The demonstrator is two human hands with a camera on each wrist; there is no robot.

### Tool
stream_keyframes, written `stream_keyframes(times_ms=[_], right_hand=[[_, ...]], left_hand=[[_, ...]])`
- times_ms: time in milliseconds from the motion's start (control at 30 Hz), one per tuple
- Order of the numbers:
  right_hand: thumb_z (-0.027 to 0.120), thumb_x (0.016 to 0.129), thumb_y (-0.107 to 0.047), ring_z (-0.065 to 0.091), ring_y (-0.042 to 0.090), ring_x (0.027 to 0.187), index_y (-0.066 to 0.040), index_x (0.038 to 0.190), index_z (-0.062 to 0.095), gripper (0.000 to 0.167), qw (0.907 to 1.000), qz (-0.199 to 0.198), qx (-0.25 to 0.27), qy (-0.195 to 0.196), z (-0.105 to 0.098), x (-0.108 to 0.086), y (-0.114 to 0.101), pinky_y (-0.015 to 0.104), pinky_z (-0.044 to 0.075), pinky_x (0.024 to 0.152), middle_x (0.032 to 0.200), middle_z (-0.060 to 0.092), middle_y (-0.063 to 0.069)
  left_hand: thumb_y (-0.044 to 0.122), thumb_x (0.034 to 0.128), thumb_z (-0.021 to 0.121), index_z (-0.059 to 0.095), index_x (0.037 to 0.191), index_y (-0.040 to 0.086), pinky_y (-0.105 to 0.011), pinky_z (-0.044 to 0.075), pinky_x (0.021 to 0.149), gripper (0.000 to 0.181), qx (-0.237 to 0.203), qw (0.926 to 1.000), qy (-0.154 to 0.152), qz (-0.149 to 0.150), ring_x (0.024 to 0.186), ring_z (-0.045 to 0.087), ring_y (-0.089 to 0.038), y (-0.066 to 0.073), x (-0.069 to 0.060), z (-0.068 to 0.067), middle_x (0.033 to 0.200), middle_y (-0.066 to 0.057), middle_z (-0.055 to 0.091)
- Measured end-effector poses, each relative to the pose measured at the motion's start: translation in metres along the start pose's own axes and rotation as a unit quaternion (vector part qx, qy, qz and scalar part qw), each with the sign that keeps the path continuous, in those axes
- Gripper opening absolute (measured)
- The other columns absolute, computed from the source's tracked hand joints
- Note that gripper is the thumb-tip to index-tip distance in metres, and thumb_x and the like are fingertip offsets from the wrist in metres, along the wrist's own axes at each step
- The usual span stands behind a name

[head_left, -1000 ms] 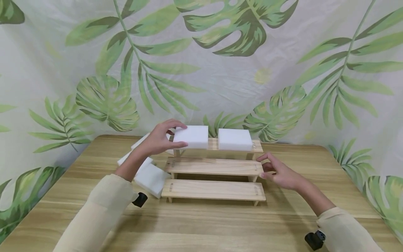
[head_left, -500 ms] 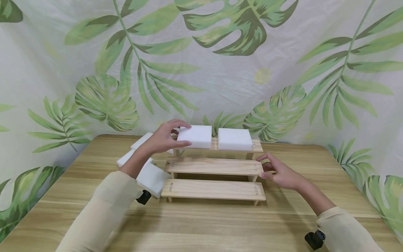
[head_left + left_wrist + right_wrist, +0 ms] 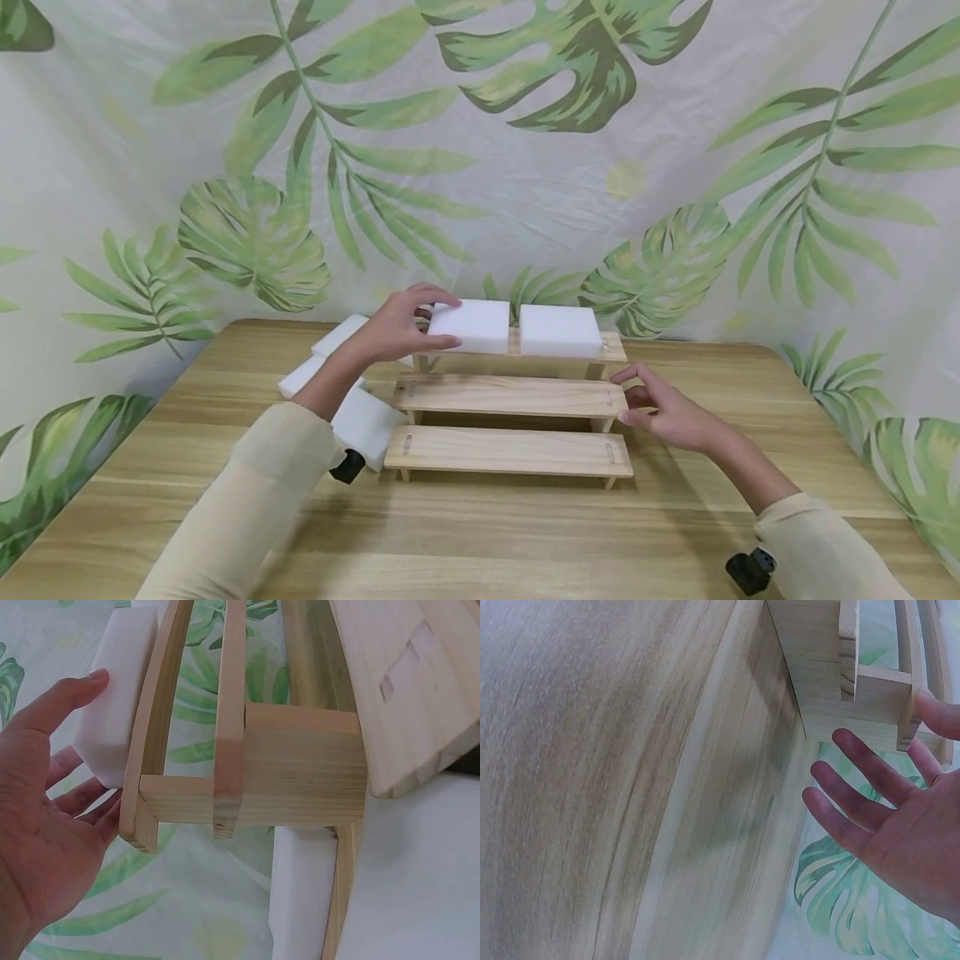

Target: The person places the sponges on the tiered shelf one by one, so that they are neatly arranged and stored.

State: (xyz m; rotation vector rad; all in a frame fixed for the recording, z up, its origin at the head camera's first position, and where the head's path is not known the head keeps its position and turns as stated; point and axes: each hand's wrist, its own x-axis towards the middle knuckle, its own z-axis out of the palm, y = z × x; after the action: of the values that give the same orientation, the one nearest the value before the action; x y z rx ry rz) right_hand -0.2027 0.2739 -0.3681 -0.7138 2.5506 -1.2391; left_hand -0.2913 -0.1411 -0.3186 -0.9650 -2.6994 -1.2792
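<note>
My left hand (image 3: pixel 397 325) grips a white foam block (image 3: pixel 474 325) by its left end, thumb in front and fingers behind. That block rests on the top tier of a three-step wooden display stand (image 3: pixel 510 450), beside a second white foam block (image 3: pixel 561 330) with a narrow gap between. In the left wrist view, my thumb (image 3: pixel 97 675) lies against the block's face. At the stand's right side, my right hand (image 3: pixel 671 412) pinches the end of the middle tier between thumb and index finger. Its other fingers (image 3: pixel 840 817) are spread out free in the right wrist view.
Several more white foam blocks (image 3: pixel 367 425) lie on the wooden table (image 3: pixel 480 542) left of the stand, partly hidden by the left arm. A leaf-printed cloth (image 3: pixel 525 208) hangs behind the table.
My left hand has slid the foam block a little to the right along the top tier, closer to the second block. My right hand has stayed in place.
</note>
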Motion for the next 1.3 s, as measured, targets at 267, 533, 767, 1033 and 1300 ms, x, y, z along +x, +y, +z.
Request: stream_keyframes(times_ms=[267, 533, 767, 1033, 1300], right_hand=[[0.060, 0.104, -0.005, 0.060, 0.047, 0.123, 0.004, 0.138, 0.036, 0.042, 1.0000, 0.005, 0.002, 0.001, 0.0003, -0.0001, -0.0006, 0.065, 0.049, 0.098, 0.131, 0.060, 0.033], [0.060, 0.104, -0.005, 0.060, 0.047, 0.123, 0.003, 0.138, 0.036, 0.042, 1.0000, 0.004, 0.001, 0.002, -0.0003, 0.0004, 0.0000, 0.065, 0.049, 0.098, 0.131, 0.061, 0.033], [0.060, 0.104, -0.006, 0.060, 0.047, 0.124, 0.003, 0.138, 0.036, 0.043, 1.0000, 0.008, 0.003, 0.002, 0.0003, 0.0005, 0.0012, 0.065, 0.048, 0.099, 0.132, 0.060, 0.033], [0.060, 0.104, -0.006, 0.060, 0.048, 0.123, 0.002, 0.138, 0.036, 0.043, 1.0000, 0.008, 0.005, 0.002, -0.0001, 0.0005, 0.0006, 0.064, 0.049, 0.098, 0.132, 0.059, 0.033], [0.060, 0.104, -0.006, 0.061, 0.047, 0.122, 0.004, 0.138, 0.035, 0.043, 0.9999, 0.007, 0.009, -0.003, -0.0003, 0.0002, -0.0005, 0.064, 0.049, 0.097, 0.130, 0.061, 0.033]], left_hand=[[0.016, 0.0888, 0.083, 0.063, 0.135, -0.001, -0.051, 0.048, 0.106, 0.053, 0.002, 0.9999, -0.005, 0.009, 0.130, 0.054, -0.040, -0.0022, 0.0011, 0.0025, 0.144, -0.022, 0.053], [0.018, 0.0890, 0.083, 0.064, 0.135, 0.000, -0.051, 0.049, 0.105, 0.053, 0.002, 1.0000, -0.004, -0.003, 0.125, 0.058, -0.042, -0.0018, 0.0023, 0.0032, 0.146, -0.021, 0.052], [0.017, 0.0879, 0.084, 0.064, 0.135, -0.001, -0.051, 0.051, 0.102, 0.054, -0.004, 1.0000, -0.002, -0.004, 0.122, 0.060, -0.042, -0.0012, 0.0021, 0.0038, 0.143, -0.022, 0.053], [0.016, 0.0876, 0.085, 0.064, 0.135, -0.002, -0.050, 0.051, 0.102, 0.055, 0.001, 1.0000, -0.001, 0.003, 0.123, 0.059, -0.040, -0.0018, 0.0030, 0.0031, 0.142, -0.022, 0.054], [0.014, 0.0867, 0.085, 0.064, 0.134, -0.003, -0.050, 0.053, 0.099, 0.054, -0.006, 1.0000, -0.002, -0.002, 0.117, 0.062, -0.041, -0.0022, 0.0028, 0.0032, 0.141, -0.022, 0.053]])
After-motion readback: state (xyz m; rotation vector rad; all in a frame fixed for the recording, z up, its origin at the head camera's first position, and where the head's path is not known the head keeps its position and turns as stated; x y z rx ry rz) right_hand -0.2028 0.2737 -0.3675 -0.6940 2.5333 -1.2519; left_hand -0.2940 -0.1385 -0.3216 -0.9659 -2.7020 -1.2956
